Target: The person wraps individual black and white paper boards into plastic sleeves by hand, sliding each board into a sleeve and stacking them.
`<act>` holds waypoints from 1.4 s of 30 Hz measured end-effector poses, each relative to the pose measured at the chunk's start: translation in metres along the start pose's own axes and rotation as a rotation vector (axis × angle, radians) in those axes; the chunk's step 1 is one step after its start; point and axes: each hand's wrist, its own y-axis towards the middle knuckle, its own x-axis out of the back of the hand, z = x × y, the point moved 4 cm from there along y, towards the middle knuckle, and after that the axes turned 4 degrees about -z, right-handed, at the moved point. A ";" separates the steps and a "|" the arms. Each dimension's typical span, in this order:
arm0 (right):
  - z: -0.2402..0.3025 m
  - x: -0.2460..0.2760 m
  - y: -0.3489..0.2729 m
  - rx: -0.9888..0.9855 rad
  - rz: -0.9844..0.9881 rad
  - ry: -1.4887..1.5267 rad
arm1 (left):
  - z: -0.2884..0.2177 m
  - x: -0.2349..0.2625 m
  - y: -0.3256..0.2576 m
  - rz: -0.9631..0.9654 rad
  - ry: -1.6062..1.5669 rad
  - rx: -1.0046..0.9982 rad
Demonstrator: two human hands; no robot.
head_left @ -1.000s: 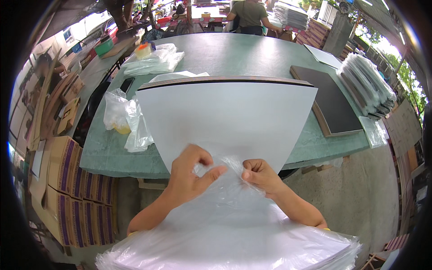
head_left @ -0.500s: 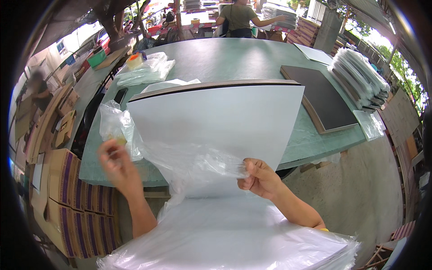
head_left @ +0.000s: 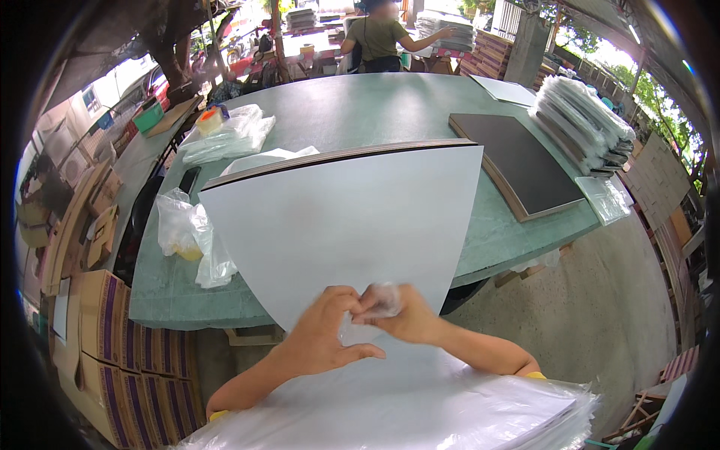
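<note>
Head | white sheet (head_left: pixel 352 225) long axis left-right | fingers (head_left: pixel 352 300) pinch clear film (head_left: pixel 382 298)

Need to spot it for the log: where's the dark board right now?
In the head view the dark board lies flat on the green table, right of the white sheet, beside the bagged stack.

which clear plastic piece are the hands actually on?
The small crumpled clear film pinched between left hand and right hand over the white sheet. The bags at the table's left edge lie untouched.
</note>
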 end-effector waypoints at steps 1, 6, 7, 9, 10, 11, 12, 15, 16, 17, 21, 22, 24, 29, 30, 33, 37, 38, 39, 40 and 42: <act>0.001 0.004 0.003 -0.028 -0.058 0.020 | 0.006 -0.009 -0.005 0.048 -0.065 0.082; 0.011 0.007 0.001 0.084 0.084 -0.111 | 0.009 0.019 0.002 -0.109 -0.040 0.240; 0.007 -0.004 -0.003 0.195 0.227 -0.247 | 0.011 0.021 0.002 -0.146 -0.075 0.179; 0.010 -0.009 -0.003 0.398 0.230 -0.373 | 0.011 0.021 0.000 -0.196 -0.129 0.141; 0.017 -0.002 0.001 0.485 0.088 -0.366 | 0.010 0.019 -0.003 -0.212 -0.153 0.165; 0.022 0.004 0.003 0.567 -0.048 -0.358 | 0.011 0.018 -0.005 -0.234 -0.180 0.191; 0.017 0.009 0.007 0.388 -0.054 -0.165 | 0.013 0.018 -0.006 -0.217 -0.231 0.216; -0.002 0.009 0.006 -0.164 -0.022 0.291 | 0.010 0.021 -0.005 -0.104 -0.204 0.183; -0.015 -0.002 -0.001 -0.358 0.018 0.367 | 0.008 0.022 -0.002 -0.026 -0.073 0.102; -0.017 -0.012 -0.006 -0.299 0.148 0.271 | 0.006 0.021 0.002 0.057 0.052 0.016; 0.005 -0.035 -0.031 0.061 0.755 -0.064 | 0.005 0.020 0.012 -0.148 -0.243 0.150; -0.008 -0.037 -0.026 0.138 0.714 -0.088 | 0.005 0.024 0.004 -0.067 -0.261 0.299; -0.015 -0.043 0.003 0.341 0.488 -0.030 | 0.009 0.033 -0.017 0.001 -0.256 0.204; -0.026 -0.022 0.012 -0.178 0.174 0.728 | 0.063 0.022 -0.014 -0.235 -0.206 0.390; -0.033 -0.022 0.006 -0.358 0.127 0.748 | 0.070 0.026 -0.009 -0.234 -0.309 0.356; -0.019 -0.043 -0.015 -0.253 0.632 0.243 | 0.076 0.032 -0.007 -0.226 -0.441 0.411; -0.003 -0.030 -0.004 0.209 0.560 -0.010 | 0.081 0.048 -0.028 -0.251 -0.709 0.725; -0.004 -0.017 0.010 0.301 0.339 0.096 | 0.082 0.051 -0.029 -0.273 -0.916 0.774; -0.002 -0.011 0.014 0.268 0.281 0.239 | 0.062 0.050 -0.018 -0.068 -0.637 0.617; -0.001 -0.006 0.020 0.240 0.223 0.387 | 0.031 0.046 0.001 0.127 -0.356 0.463; 0.024 -0.004 0.006 -0.032 0.396 0.738 | 0.031 0.056 0.006 0.111 0.052 0.109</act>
